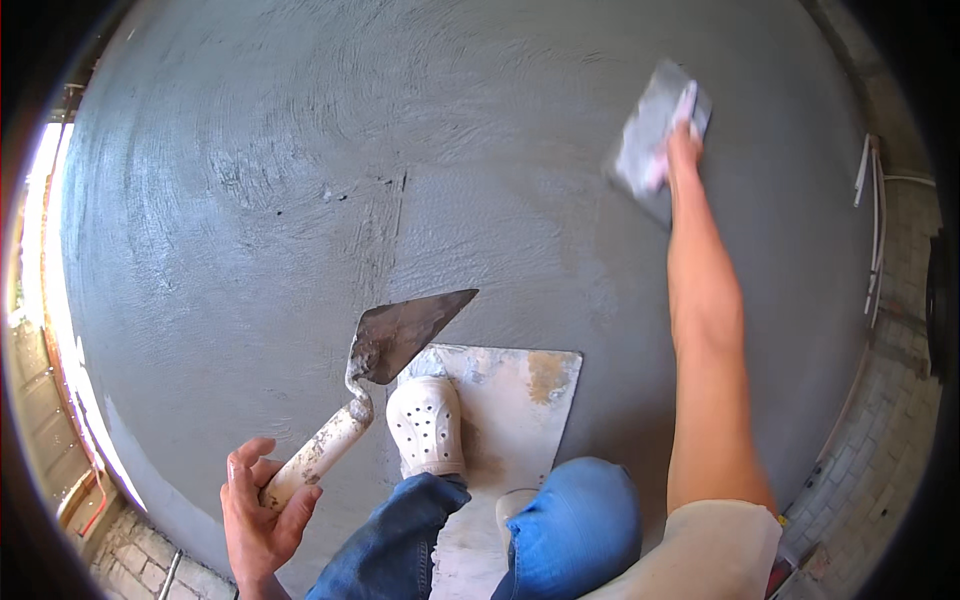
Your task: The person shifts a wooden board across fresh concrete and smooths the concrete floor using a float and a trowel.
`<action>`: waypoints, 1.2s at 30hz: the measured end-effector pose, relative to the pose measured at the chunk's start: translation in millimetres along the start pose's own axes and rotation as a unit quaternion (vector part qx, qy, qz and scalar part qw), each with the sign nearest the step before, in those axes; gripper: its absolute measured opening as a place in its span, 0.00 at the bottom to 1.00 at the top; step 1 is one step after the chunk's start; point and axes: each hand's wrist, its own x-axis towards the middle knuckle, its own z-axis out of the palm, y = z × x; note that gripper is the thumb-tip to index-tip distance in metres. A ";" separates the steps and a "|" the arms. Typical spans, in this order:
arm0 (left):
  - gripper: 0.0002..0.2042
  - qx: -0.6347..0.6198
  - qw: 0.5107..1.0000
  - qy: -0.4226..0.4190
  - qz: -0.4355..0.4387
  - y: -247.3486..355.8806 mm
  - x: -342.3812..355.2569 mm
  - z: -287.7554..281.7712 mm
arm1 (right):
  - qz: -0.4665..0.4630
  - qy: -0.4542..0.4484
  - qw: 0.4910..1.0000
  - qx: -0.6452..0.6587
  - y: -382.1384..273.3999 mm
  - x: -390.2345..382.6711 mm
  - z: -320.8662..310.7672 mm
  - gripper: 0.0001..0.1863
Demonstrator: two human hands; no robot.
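Note:
My left hand (262, 515) grips the dirty white handle of a pointing trowel (410, 330) at the lower left, its mortar-smeared triangular blade raised in front of my clog. At the upper right, my right hand (682, 145) holds the handle of a flat rectangular finishing trowel (645, 125), blurred, on the wet grey cement surface (250, 170). That surface shows swirled strokes, a rough seam line and a few dark specks. Below, my white clog (425, 425) stands on a stained pale board (525, 420), with my jeans-covered knee (575, 515) beside it.
Brick paving (850, 460) runs along the right edge, with thin white pipes or strips (872, 230) beside the cement. At the left edge are a bright opening, a pale wall (45, 420) with a thin red line, and more paving (135, 555).

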 end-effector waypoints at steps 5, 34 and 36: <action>0.27 0.041 0.999 -0.011 0.020 -2.9 1.9 -11.1 | -0.101 -0.152 0.980 -0.084 -78.3 -74.0 105.4 0.24; 0.30 -0.031 0.998 -0.043 0.041 -11.9 18.9 -3.9 | 0.008 -0.035 0.997 0.074 -9.8 -15.2 -4.6 0.17; 0.30 -0.025 0.998 -0.046 0.045 -7.8 22.2 -2.5 | -0.111 -0.067 0.980 -0.152 -25.9 -43.7 40.9 0.17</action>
